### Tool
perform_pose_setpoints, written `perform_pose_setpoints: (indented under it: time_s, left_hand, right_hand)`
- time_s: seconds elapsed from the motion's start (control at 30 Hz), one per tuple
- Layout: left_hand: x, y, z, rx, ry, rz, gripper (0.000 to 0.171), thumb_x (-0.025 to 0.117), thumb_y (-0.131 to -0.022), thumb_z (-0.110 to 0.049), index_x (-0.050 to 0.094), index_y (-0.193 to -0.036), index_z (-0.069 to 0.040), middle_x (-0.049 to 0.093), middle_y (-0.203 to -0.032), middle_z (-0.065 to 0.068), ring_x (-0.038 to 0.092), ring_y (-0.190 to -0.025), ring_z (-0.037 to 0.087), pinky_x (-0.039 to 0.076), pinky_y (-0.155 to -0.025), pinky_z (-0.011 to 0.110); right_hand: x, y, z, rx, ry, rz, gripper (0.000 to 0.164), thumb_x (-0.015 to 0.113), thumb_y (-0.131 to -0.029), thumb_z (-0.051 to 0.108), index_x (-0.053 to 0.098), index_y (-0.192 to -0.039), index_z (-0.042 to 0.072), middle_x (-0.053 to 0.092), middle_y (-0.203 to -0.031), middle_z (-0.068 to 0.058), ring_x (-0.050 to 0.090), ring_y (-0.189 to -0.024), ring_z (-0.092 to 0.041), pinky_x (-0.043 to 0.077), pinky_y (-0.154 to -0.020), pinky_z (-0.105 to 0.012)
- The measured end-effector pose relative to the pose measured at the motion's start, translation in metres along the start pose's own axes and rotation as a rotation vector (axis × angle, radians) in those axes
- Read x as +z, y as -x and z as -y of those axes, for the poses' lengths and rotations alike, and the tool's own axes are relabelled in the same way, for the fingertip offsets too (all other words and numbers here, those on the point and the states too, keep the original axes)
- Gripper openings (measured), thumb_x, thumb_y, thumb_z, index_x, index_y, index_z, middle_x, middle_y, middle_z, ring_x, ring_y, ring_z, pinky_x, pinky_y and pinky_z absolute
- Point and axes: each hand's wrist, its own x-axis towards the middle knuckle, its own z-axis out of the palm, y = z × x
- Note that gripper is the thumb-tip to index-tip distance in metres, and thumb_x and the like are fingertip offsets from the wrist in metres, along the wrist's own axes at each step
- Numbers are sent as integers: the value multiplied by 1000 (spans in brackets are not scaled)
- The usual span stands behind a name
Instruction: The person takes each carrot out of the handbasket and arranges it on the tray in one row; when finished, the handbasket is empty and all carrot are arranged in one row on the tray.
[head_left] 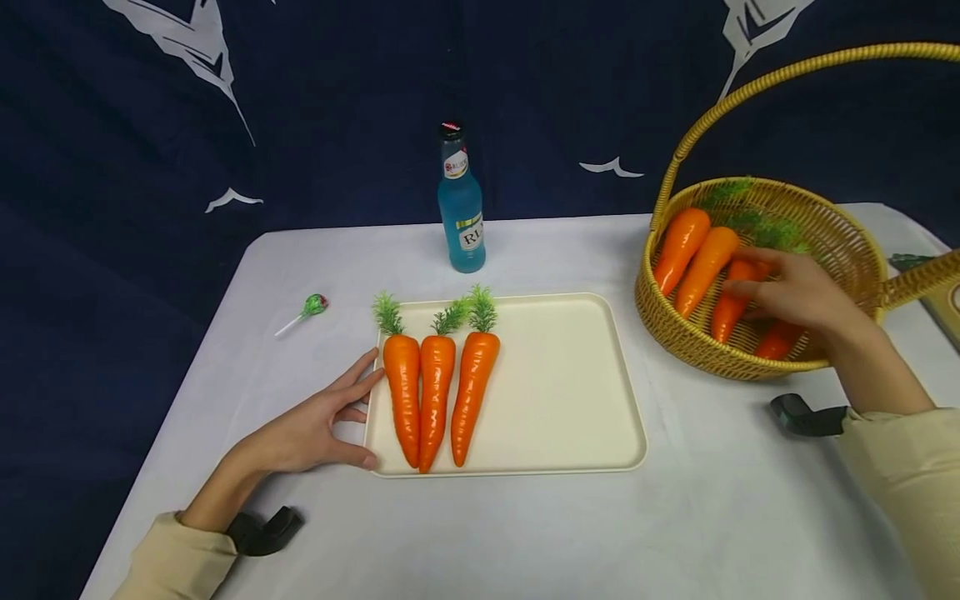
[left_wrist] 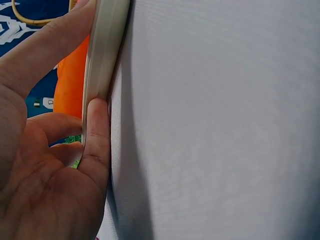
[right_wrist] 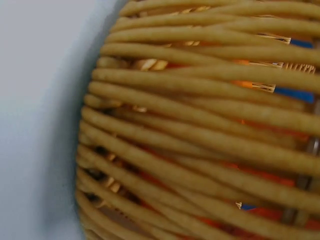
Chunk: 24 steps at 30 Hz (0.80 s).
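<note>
Three glossy orange carrots with green tops lie side by side on the left part of a cream tray. My left hand rests against the tray's left edge, fingers spread and thumb by the near corner; the left wrist view shows the fingers touching the rim. Inside a wicker basket at the right, my right hand grips a carrot with thumb and fingers. Two carrots lie left of it, and another carrot shows below the hand. Basket weave fills the right wrist view, hiding that hand.
A blue bottle stands behind the tray. To the left lies a green-wrapped lollipop. The basket's tall handle arches over its far side, and a partly visible board-like object sits at the right edge.
</note>
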Motion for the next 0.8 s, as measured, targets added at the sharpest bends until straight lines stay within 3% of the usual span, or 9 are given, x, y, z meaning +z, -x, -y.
perform_pose_setpoints:
  time_s: [0.17,0.5,0.8]
  left_hand:
    - [0,0,0,-1,3,-2,105,89,-73,-22,26,-154,-1,-6,-165,1,62,-112,22,53,-89,26]
    - [0,0,-1,0,8,-5,105,89,-73,-21,26,-154,0,-6,-165,2,62,-111,23,53,-89,27]
    - [0,0,0,10,12,0,105,89,-74,-21,25,-154,1,-6,-165,2,63,-111,22,54,-88,27]
  right_hand:
    - [2,0,0,-12,-25,-20,75,63,-98,27,24,-151,-8,44,-125,-34,67,-73,-20,53,-64,-26]
    - [6,-2,-3,-28,-46,-66,68,67,-95,21,30,-143,-9,43,-117,-31,65,-72,-24,55,-62,-29]
    - [3,1,-1,-16,-13,-51,73,60,-96,15,21,-154,-3,43,-124,-35,64,-74,-22,48,-63,-23]
